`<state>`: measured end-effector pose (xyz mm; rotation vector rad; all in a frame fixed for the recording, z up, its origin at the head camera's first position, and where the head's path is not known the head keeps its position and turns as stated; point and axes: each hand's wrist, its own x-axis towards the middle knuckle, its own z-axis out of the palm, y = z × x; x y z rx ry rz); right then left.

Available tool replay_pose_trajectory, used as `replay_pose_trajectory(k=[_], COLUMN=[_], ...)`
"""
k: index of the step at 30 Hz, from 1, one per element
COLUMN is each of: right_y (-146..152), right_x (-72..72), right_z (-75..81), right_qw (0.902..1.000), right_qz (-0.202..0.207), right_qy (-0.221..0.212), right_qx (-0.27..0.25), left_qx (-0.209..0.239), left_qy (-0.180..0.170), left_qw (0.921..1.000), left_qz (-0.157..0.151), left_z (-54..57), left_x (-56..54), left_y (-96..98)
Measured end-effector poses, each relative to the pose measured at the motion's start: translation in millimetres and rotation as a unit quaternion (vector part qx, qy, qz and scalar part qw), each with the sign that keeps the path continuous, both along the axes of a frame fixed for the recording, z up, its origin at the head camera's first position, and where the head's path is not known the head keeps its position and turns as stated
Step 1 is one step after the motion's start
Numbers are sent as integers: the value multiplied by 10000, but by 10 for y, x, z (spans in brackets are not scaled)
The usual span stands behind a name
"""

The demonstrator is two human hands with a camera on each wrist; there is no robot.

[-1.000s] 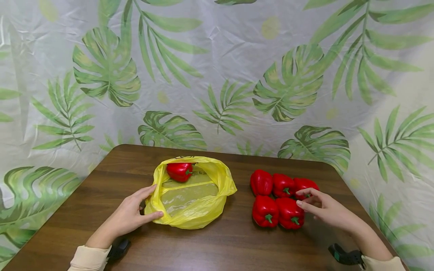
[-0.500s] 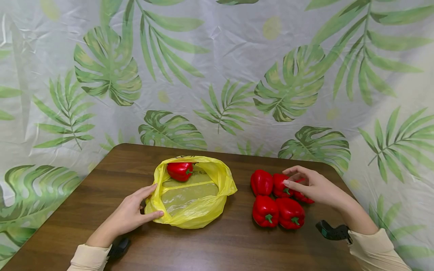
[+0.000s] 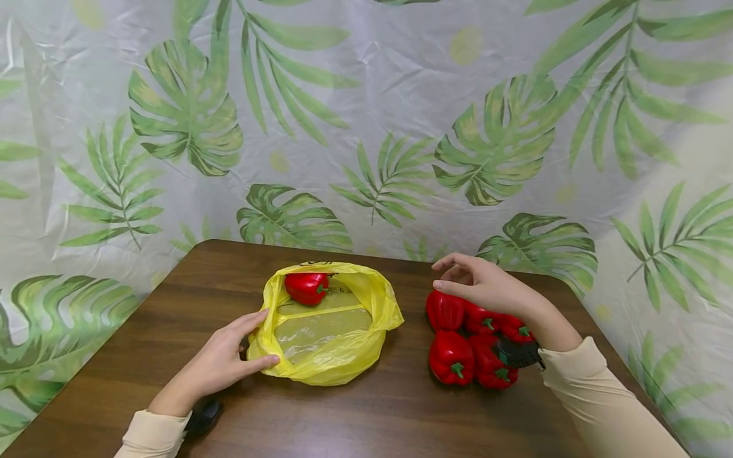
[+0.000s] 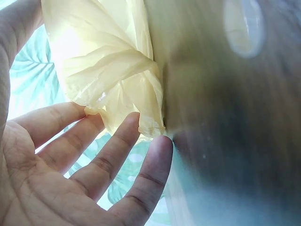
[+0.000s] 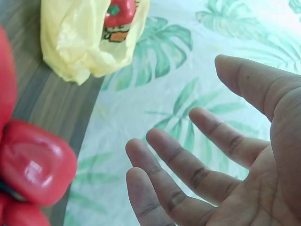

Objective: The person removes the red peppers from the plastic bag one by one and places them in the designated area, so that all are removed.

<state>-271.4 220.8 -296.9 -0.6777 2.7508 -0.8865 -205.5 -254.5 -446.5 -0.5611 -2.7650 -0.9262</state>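
Note:
A yellow plastic bag (image 3: 332, 366) stands on the table with its mouth spread wide. One red bell pepper (image 3: 306, 287) lies inside it, near the back. My left hand (image 3: 220, 359) rests against the bag's left side, thumb and index fingertip at the rim, fingers loosely extended in the left wrist view. To the right, several more red bell peppers (image 3: 451, 356) sit grouped in two rows. Over the back-left bell pepper (image 3: 445, 312) is my right hand (image 3: 483, 280), fingers slightly bent and nothing in its grasp. The right wrist partly covers the front-right pepper.
The brown wooden table (image 3: 366, 420) has its far edge close to a leaf-printed cloth (image 3: 389, 95). A strip of tabletop lies between the bag and the loose peppers. Each wrist wears a black device; the right one (image 3: 515, 353) overlaps the peppers.
My right hand has moved from the front-right pepper, back and leftward across the back row, to over the back-left pepper. The left hand keeps its place at the bag; the peppers stay put.

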Motion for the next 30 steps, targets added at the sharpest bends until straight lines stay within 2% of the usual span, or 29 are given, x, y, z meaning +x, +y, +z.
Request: replay_pose_trajectory(k=[14,18,30], right_y=[-589,-720,-1109], right_x=[-301,-368,-539], right_z=[98,101,59], right_qw=[9987,9983,9953], right_qz=[461,508,832], right_qy=[-59,-195,-363], right_qx=[209,230,343], left_qx=[-99,-172,-212], left_qy=[77,162,130], left_qw=[9999,9997,9997], left_qz=[41,37,26], left_z=[-7,-16,3], left_x=[19,15,-9], left_y=[-24,-17,4])
